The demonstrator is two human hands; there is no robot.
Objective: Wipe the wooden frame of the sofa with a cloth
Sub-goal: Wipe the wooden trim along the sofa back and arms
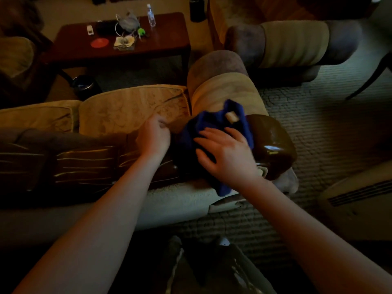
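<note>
Seen from behind a sofa, over its back. Glossy dark frame point(273, 141) capping the sofa's corner, at the near end of the padded armrest point(220, 90). Blue cloth point(214, 122) draped over the frame's corner, one end hanging down the near side just beside the right wrist, a pale tag showing on its top. Right hand point(227, 153) laid flat on the cloth, palm down, fingers point(203, 134) straight and spread, thumb splayed toward the near side; pressing, not gripping. Right forearm reaching in from the lower right, wrist just below the frame's corner. Left hand point(153, 134) just left of the cloth, fingers curled inward, tips near the cloth's left edge; cannot tell whether pinching it or holding nothing. Left forearm stretched from the lower left across the carved wooden top rail left of the corner. Beige cushion point(131, 107) beyond the left hand. Well beyond the frame, a dark table point(169, 41) bearing a bottle point(151, 15) and a red disc point(100, 42).
</note>
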